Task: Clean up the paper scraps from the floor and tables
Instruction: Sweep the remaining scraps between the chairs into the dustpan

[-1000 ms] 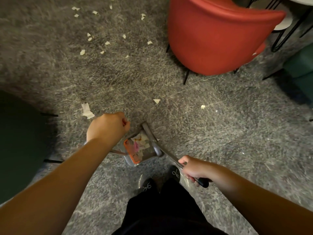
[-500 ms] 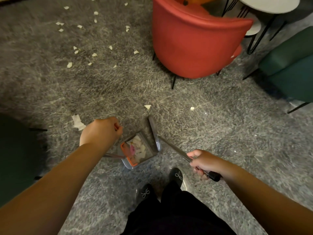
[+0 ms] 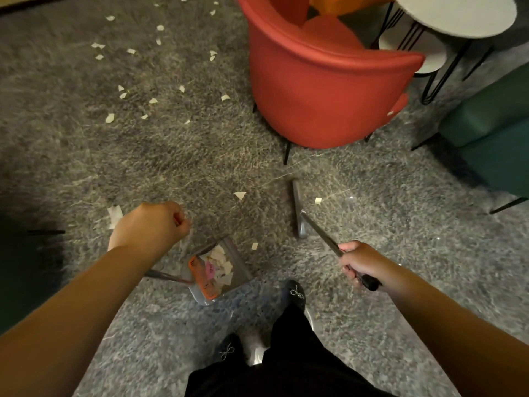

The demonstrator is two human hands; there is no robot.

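My left hand (image 3: 151, 224) is closed around the handle of a grey dustpan (image 3: 243, 270) that rests on the grey carpet and holds white, pink and orange scraps. My right hand (image 3: 360, 262) grips the handle of a broom (image 3: 323, 236); its grey head (image 3: 297, 209) stands on the carpet to the right of the pan. A small scrap (image 3: 318, 200) lies just right of the broom head. Another scrap (image 3: 240, 195) lies ahead of the pan, a tiny one (image 3: 254, 246) at its mouth, a larger piece (image 3: 114, 214) by my left hand. Several scraps (image 3: 137, 96) dot the far carpet.
A red armchair (image 3: 323, 90) stands ahead on the right, with a round white table (image 3: 455, 15) on black wire legs behind it. A green seat (image 3: 495, 133) is at the right edge and a dark green one (image 3: 17, 267) at the left. My shoes (image 3: 294, 293) are below the pan.
The broom head has swung away from the dustpan, out to the right and forward near the small scrap. The view has tilted up, so more of the chair and table shows.
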